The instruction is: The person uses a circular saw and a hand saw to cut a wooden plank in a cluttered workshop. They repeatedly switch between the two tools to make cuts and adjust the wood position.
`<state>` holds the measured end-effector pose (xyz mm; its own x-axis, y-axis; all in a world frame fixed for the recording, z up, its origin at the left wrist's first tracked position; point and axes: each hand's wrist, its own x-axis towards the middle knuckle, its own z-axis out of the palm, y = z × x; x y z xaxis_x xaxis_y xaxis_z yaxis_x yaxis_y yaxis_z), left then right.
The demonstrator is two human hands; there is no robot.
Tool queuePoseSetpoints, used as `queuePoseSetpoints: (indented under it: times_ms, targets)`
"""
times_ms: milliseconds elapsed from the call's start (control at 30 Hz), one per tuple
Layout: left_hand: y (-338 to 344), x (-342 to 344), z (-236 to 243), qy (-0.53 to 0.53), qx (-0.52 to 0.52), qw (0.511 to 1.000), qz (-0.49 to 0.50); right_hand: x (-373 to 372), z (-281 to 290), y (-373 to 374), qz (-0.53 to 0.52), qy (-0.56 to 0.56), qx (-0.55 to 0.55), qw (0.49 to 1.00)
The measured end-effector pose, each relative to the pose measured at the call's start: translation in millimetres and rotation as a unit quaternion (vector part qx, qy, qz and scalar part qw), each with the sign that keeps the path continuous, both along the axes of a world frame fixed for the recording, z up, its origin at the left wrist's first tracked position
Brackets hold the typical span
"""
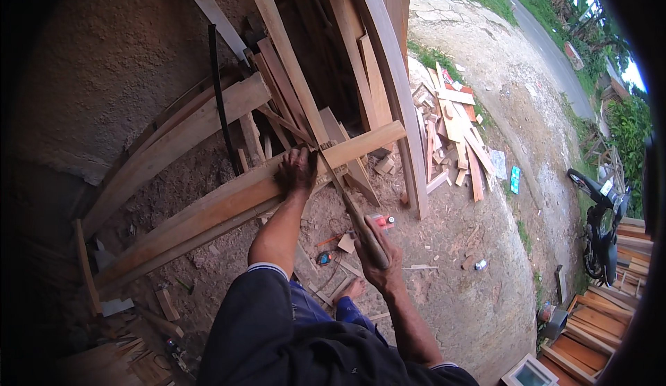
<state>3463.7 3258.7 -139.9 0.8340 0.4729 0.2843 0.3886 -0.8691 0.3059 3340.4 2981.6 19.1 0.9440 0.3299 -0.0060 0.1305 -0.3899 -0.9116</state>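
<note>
My right hand [381, 255] is closed round the handle of a handsaw [352, 205]. The narrow blade slants up and away to the left and meets a long wooden plank [368, 143]. My left hand [298, 171] grips this plank just left of the blade, fingers bent over its top. The plank runs from the lower left to a pale end right of the saw. How deep the blade sits in the wood is hard to make out. Beneath the plank, other timber [208, 237] lies along the same line.
Tall boards [388, 60] lean at the back, and a thick beam [180, 129] lies to the left. A tape measure [324, 257] rests on the dirt floor near my foot [352, 290]. Offcuts [458, 129] are heaped at right, with a motorcycle [602, 226] farther out.
</note>
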Motion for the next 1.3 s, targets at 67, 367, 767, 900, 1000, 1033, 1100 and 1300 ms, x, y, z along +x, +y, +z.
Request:
queuePoseSetpoints:
  times_ms: [67,367,767,900,1000,1033,1100,1300]
  targets:
    - [-0.8,1.1,-0.7,-0.002,-0.003,1.0,0.003,-38.4,28.3,-40.1,0.011,-0.023,-0.056,0.998]
    - [-1.5,-1.3,-10.9,-0.016,0.039,0.999,0.006,72.5,-33.2,66.7,0.019,-0.058,0.012,0.998]
    - [1.4,2.1,-18.5,-0.009,0.003,1.0,-0.008,-18.7,22.3,-24.9,0.025,0.009,-0.064,0.998]
    - [-2.2,-0.5,-10.8,-0.028,0.072,0.997,0.013,95.8,-23.1,84.2,0.029,-0.038,0.012,0.999]
    - [-0.5,2.1,-7.3,-0.016,-0.034,0.999,-0.004,70.4,-11.3,61.7,0.031,-0.014,-0.014,0.999]
    - [-0.2,0.7,-7.6,-0.02,-0.016,1.0,-0.013,33.1,2.6,24.0,0.036,-0.035,-0.015,0.999]
    - [0.6,2.2,-9.2,-0.013,-0.023,1.0,-0.009,-35.1,31.4,-40.4,0.022,0.006,-0.044,0.999]
    - [-0.6,-0.5,-8.8,0.01,-0.012,0.999,-0.029,27.4,8.0,17.7,0.014,-0.024,-0.047,0.999]
